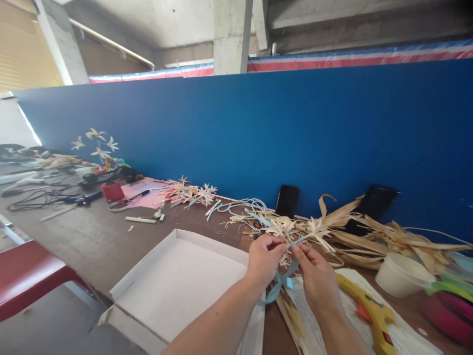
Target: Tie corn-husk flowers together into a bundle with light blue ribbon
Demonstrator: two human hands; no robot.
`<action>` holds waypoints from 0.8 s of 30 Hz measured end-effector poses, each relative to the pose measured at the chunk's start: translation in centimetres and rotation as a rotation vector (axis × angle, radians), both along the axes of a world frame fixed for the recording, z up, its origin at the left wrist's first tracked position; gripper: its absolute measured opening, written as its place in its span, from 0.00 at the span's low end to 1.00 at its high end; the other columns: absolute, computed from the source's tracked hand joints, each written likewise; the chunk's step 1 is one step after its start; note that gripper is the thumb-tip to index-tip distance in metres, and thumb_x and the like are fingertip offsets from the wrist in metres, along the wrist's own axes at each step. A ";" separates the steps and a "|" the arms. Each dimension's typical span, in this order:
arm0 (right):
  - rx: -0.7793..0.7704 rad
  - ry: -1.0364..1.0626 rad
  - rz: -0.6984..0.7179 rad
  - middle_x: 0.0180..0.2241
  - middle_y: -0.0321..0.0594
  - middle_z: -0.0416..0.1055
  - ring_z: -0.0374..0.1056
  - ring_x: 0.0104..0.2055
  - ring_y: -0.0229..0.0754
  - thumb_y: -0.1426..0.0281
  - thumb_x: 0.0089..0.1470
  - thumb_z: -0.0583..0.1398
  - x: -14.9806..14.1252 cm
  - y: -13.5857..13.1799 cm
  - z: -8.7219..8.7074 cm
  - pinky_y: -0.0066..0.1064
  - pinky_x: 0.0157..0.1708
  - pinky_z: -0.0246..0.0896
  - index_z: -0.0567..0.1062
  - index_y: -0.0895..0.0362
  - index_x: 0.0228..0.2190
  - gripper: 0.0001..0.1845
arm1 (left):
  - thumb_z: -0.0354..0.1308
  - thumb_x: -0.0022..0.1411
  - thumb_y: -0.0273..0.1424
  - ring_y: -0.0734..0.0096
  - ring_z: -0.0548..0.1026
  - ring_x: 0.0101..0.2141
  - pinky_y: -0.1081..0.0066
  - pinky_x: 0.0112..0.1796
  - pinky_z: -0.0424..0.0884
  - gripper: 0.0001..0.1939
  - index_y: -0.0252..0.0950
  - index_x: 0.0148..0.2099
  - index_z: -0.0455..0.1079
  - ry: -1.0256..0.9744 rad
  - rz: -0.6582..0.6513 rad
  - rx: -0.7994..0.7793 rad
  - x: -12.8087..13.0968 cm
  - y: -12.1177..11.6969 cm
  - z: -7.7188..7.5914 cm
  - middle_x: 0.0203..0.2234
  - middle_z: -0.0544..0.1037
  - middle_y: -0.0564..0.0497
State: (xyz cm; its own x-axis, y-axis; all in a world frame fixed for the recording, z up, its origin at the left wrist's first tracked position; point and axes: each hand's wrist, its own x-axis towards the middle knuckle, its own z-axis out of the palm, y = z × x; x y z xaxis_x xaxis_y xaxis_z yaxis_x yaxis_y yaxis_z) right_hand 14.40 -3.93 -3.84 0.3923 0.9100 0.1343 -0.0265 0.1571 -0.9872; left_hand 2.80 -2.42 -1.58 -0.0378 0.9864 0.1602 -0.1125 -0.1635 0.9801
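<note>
Blue and thin, one stem (301, 239) is pinched in the narrowed fingers of two hands over the counter (92, 231), left hand (264, 259) at its near end, right hand (316, 271) just beside. Its long axis slants far and right, toward a pale husk flower (318, 227). Blue ribbon (289, 282) loops below the fingers. One shallow white box (185, 276) lies left; one yellow glue gun (379, 313) and one cup (393, 281), right; two phones (287, 199), far.
</note>
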 end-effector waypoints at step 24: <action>-0.060 0.036 0.115 0.26 0.34 0.73 0.64 0.24 0.40 0.57 0.40 0.66 0.5 0.1 -0.5 0.29 0.23 0.60 0.75 0.55 0.33 0.19 | 0.57 0.54 0.31 0.72 0.69 0.30 0.74 0.34 0.63 0.06 0.36 0.30 0.75 0.346 0.031 0.197 -1.2 0.0 0.3 0.27 0.74 0.51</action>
